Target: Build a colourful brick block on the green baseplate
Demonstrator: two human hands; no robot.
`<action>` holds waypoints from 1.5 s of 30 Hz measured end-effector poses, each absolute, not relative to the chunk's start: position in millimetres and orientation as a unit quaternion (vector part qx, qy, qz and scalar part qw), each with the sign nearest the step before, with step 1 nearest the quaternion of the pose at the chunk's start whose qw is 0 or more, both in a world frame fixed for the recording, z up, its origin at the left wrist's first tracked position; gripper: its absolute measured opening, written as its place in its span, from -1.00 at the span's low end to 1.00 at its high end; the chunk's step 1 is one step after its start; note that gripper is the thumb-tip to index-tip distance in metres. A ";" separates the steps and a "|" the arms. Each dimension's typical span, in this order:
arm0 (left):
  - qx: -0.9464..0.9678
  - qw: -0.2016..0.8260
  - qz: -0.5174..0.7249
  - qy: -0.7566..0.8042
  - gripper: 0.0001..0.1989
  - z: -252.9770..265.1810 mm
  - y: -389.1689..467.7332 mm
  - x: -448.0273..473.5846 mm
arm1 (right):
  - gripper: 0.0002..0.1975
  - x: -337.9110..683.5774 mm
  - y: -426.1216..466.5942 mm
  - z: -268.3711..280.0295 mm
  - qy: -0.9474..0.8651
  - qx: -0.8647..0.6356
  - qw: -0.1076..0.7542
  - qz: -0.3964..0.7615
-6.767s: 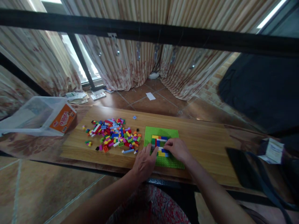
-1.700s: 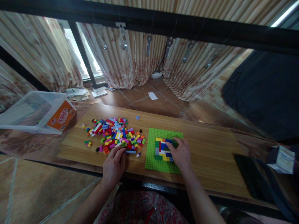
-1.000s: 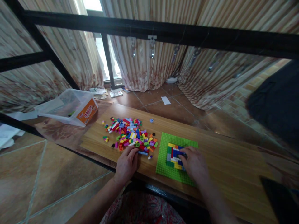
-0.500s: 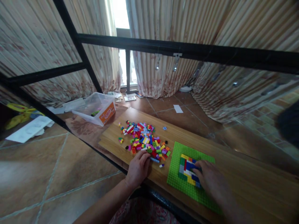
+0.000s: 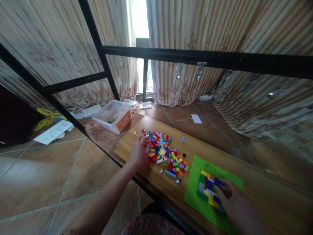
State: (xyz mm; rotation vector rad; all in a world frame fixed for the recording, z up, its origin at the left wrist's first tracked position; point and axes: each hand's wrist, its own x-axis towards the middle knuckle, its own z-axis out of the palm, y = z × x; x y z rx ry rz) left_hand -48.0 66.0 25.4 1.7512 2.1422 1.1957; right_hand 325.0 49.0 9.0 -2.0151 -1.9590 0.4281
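Loose building bricks (image 5: 160,151) in many colours lie heaped on a wooden bench top (image 5: 151,122). My left hand (image 5: 140,151) is at the heap's left side, fingers curled down among the bricks; what they hold, if anything, is hidden. To the right lies a green baseplate (image 5: 192,186) bearing a flat build (image 5: 206,191) of yellow, red, blue, white, green and grey bricks. My right hand (image 5: 234,197) covers the build's right side, thumb and fingers closed round a dark blue brick (image 5: 217,182) there. That hand hides part of the build and plate.
A clear plastic box (image 5: 107,114) with an orange label stands beyond the bench's left end. Dark metal bars (image 5: 158,54) cross in front of the curtains. White packaging (image 5: 53,132) and a paper sheet (image 5: 196,118) lie on the tiled floor.
My left hand has moved away from the light-blue brick at the heap's near edge to its far left side. My right hand stays at the build. The view has shifted left.
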 end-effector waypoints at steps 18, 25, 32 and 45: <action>0.738 0.011 0.245 0.629 -0.84 34.8 96.7 -24.3 | -0.49 340.6 19.7 22.4 -0.548 -0.756 0.283 0.219; 0.805 0.167 0.275 0.499 -0.81 35.9 63.4 40.2 | -0.51 362.0 2.5 16.7 -0.485 -0.801 0.288 0.201; 0.840 0.227 0.236 0.432 -0.82 39.5 59.5 112.4 | -0.53 375.3 -10.3 10.4 -0.486 -0.811 0.284 0.162; 0.743 0.181 0.322 0.557 -0.84 38.6 9.5 27.4 | -0.55 300.6 7.8 31.1 -0.542 -0.722 0.353 0.244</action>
